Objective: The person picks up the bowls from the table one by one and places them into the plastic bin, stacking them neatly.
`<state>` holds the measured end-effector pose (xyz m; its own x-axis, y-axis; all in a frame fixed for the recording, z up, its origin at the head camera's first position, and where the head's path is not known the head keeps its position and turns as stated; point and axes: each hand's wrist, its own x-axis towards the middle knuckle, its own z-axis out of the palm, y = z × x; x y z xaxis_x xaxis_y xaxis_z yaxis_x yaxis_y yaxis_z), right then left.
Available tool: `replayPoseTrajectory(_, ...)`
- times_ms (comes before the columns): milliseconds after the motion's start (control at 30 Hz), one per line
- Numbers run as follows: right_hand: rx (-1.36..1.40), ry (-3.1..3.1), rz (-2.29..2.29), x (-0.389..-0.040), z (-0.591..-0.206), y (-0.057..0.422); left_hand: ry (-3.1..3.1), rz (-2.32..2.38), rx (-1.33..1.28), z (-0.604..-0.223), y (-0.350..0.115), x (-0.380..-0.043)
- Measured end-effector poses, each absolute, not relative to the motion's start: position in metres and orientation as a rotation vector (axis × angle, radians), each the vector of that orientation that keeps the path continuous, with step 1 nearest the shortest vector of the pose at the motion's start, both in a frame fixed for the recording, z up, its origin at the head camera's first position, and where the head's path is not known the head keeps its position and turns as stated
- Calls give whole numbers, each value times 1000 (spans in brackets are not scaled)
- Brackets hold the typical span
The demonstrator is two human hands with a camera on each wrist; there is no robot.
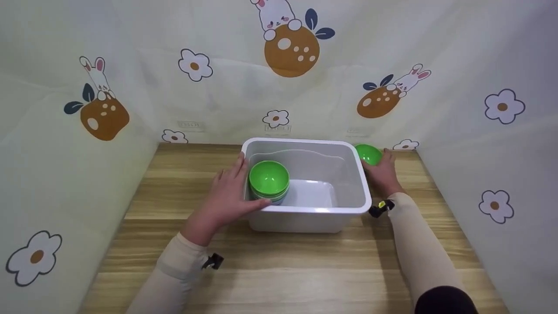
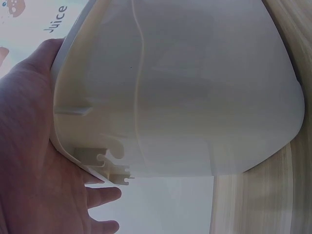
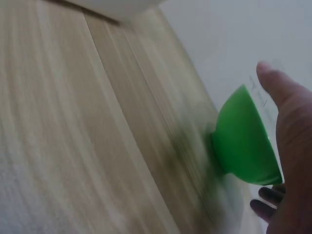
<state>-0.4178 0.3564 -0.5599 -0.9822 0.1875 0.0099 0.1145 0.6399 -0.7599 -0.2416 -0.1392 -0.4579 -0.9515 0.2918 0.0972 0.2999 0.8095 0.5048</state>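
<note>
A white plastic bin (image 1: 305, 220) stands on the table, with a stack of bowls (image 1: 269, 178) inside at its left end; the top one is green. My left hand (image 1: 231, 192) rests along the bin's left front corner, thumb over the front rim and fingers stretched beside the left rim. Behind the bin's right side, another green bowl (image 1: 369, 154) sits upright on the table. Around that bowl reaches my right hand (image 1: 384, 174). In the right wrist view, its thumb (image 3: 278, 83) stands apart from the green bowl (image 3: 243, 141), while the other fingers are partly hidden.
The wooden tabletop (image 1: 287, 270) runs under the bin to the back. Pale printed curtains (image 1: 226, 96) with rabbits, fruit and flowers enclose the left, back and right. The right bowl stands close to the back curtain.
</note>
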Motion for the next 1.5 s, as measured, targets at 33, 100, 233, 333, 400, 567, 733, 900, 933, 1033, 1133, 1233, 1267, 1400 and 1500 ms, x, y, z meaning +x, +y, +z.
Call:
replayPoseTrajectory(33, -246, -2754, 1266, -420, -562, 357, -2978, -836, -482, -458, -139, -241)
replayPoseTrajectory(100, -221, -2726, 1255, -421, -565, 356, -2968, -833, -492, -457, -140, -241)
replayPoseTrajectory(233, -194, -2690, 1254, -422, -569, 357, -2945, -844, -518, -457, -140, -241)
replayPoseTrajectory(333, -189, -2687, 1249, -423, -572, 360, -2938, -843, -527, -458, -139, -242)
replayPoseTrajectory(400, -188, -2690, 1238, -424, -573, 361, -2942, -841, -527, -458, -139, -242)
replayPoseTrajectory(567, -216, -2703, 1271, -425, -574, 362, -2948, -839, -519, -458, -139, -242)
replayPoseTrajectory(733, -231, -2716, 1289, -427, -571, 361, -2946, -834, -515, -459, -140, -243)
replayPoseTrajectory(900, -230, -2737, 1260, -430, -570, 361, -2956, -825, -507, -460, -140, -243)
replayPoseTrajectory(933, -230, -2743, 1257, -430, -570, 361, -2959, -822, -505, -459, -139, -243)
replayPoseTrajectory(1033, -233, -2752, 1251, -430, -571, 362, -2967, -810, -505, -459, -139, -243)
replayPoseTrajectory(1133, -221, -2728, 1281, -432, -573, 363, -2954, -819, -513, -458, -138, -243)
replayPoseTrajectory(1233, -203, -2711, 1270, -433, -575, 363, -2939, -832, -514, -458, -138, -242)
replayPoseTrajectory(1267, -198, -2709, 1261, -433, -575, 363, -2935, -837, -513, -458, -138, -242)
replayPoseTrajectory(1400, -194, -2719, 1204, -434, -577, 363, -2941, -839, -508, -459, -139, -242)
replayPoseTrajectory(1500, -188, -2721, 1197, -433, -578, 364, -2955, -840, -499, -459, -139, -243)
